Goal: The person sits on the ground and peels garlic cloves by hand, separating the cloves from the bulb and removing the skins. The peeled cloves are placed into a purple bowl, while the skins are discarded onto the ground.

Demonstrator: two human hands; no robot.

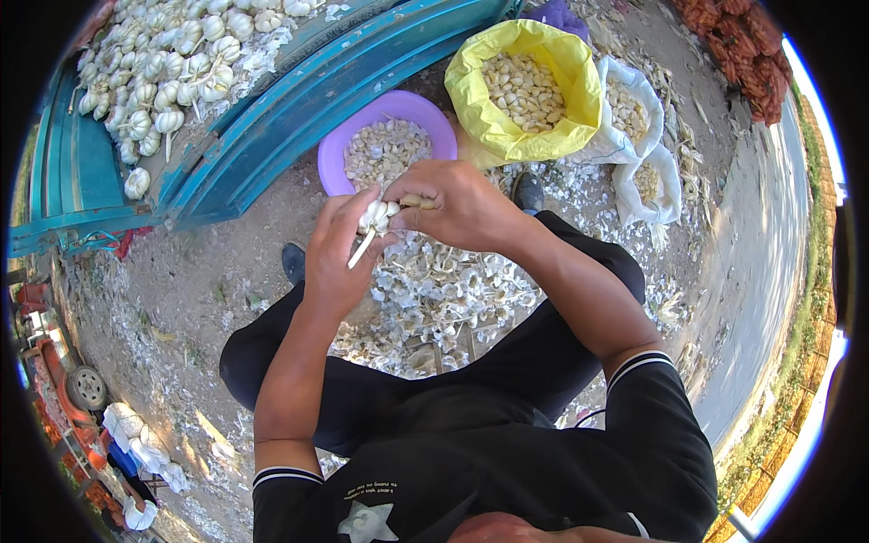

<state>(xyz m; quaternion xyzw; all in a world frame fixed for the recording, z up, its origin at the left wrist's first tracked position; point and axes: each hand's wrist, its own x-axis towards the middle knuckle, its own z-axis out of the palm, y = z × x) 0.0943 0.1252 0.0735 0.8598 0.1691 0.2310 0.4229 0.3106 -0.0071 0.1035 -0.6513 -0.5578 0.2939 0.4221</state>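
Observation:
A partly broken garlic bulb [377, 216] with a pale stalk pointing down sits in the fingers of my left hand [338, 248]. Against its right side press the thumb and fingertips of my right hand [461, 207]. A few loose garlic cloves [417, 201] are tucked in the curled fingers of that hand. Just beyond both hands, a purple plastic basin [445, 132] holds many separated cloves [387, 146]. Beneath the hands, a heap of garlic skins and stalks [448, 285] covers the ground between my legs.
Whole garlic bulbs [170, 81] are piled on a blue truck bed [271, 146] at the upper left. A yellow sack [468, 88] and white sacks [662, 197] of cloves stand at the right. Red mesh bags [747, 61] lie farther off; a person [139, 512] is at lower left.

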